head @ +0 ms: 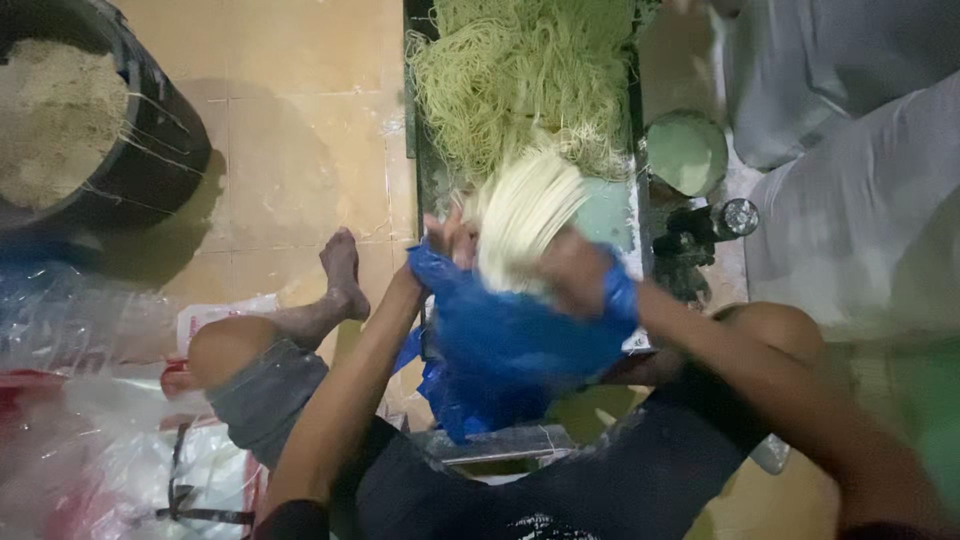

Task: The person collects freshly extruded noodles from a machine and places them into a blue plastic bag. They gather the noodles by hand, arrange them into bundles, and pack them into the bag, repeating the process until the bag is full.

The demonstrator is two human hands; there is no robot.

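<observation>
A bundle of pale noodles (522, 215) is held over a blue bag (510, 340), above the person's lap. The bag's rim is gripped by the left hand (445, 240) and the right hand (572, 272), fingers closed on it. A tray (425, 165) of yellow noodles (520, 75) lies just beyond, and a black tub (150, 150) stands on the floor at left.

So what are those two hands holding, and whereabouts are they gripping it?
Both hands hold a blue plastic bag by its open rim: the left hand at one side, the right hand at the other. A blurred bundle of pale noodles sits at its mouth.
</observation>
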